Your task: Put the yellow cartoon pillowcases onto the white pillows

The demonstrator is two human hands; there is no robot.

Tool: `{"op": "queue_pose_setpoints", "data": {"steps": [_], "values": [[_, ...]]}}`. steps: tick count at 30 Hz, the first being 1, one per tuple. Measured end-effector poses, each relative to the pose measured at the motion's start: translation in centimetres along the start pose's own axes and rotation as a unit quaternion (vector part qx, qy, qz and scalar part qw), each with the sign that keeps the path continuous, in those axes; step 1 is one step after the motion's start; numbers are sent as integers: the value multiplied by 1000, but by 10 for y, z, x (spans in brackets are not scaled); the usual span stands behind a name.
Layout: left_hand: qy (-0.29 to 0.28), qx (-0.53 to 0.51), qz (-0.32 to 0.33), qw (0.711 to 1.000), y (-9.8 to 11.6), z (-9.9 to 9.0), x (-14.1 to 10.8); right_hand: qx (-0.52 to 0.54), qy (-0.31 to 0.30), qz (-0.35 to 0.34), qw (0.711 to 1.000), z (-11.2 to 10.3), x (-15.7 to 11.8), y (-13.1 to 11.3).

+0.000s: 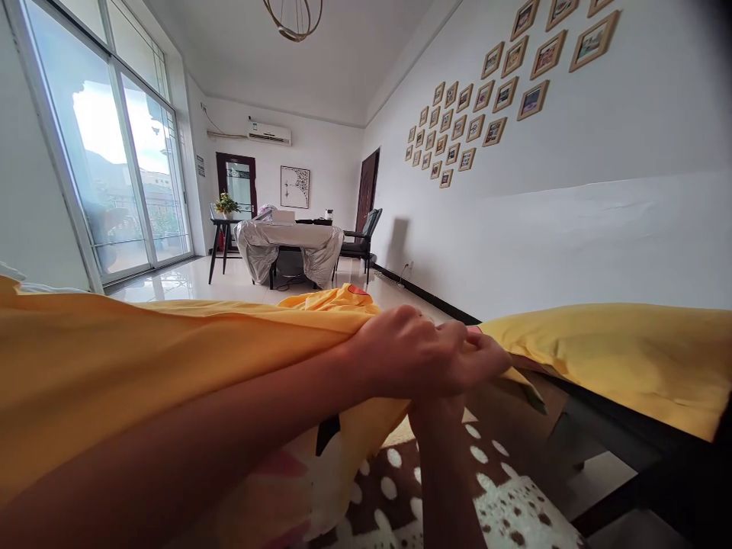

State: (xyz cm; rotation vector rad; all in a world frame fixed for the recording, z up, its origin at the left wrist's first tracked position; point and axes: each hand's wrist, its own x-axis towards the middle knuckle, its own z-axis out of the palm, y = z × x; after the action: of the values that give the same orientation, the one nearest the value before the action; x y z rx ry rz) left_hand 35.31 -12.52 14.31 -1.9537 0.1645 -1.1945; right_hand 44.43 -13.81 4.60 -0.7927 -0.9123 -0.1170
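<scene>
A large yellow cloth [142, 358] with a printed face is spread across the left and middle of the view. My left hand [403, 351] reaches in from the lower left and is closed on the cloth's edge. My right hand [486, 360] comes up from below, just behind the left one, and pinches the same edge. The two hands touch. A yellow pillow [618, 354] lies to the right, close to the hands. Below them is a brown sheet with white dots [503, 488].
A dark bed frame [629, 450] runs along the lower right under the pillow. Far back stand a desk draped in silver cloth [289, 248] and a dark chair [360, 236]. Glass doors [114, 168] fill the left wall. Framed pictures [469, 114] hang on the right wall.
</scene>
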Motion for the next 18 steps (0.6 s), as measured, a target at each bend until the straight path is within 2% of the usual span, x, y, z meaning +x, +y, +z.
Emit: {"op": "queue_pose_setpoints", "data": {"steps": [2, 4, 8, 11, 15, 16, 18], "values": [[-1, -18, -7, 1000, 3, -4, 2, 14, 85, -70, 994, 17, 4, -16], [-10, -26, -14, 1000, 4, -6, 4, 40, 133, -132, 981, 31, 8, -30], [-8, -19, -17, 1000, 5, -8, 5, 15, 164, -177, 970, 43, 13, -45], [-15, -35, -35, 999, 8, -10, 6, -28, 164, -184, 969, 41, 12, -47], [-57, -58, -45, 996, 12, -15, 8, -61, 169, -172, 969, 28, 7, -48], [-60, -63, -46, 995, 12, -16, 9, -70, 158, -159, 972, 23, 5, -48], [-42, -67, -44, 996, 13, -17, 9, -72, 79, -107, 989, 10, 2, -51]]}}
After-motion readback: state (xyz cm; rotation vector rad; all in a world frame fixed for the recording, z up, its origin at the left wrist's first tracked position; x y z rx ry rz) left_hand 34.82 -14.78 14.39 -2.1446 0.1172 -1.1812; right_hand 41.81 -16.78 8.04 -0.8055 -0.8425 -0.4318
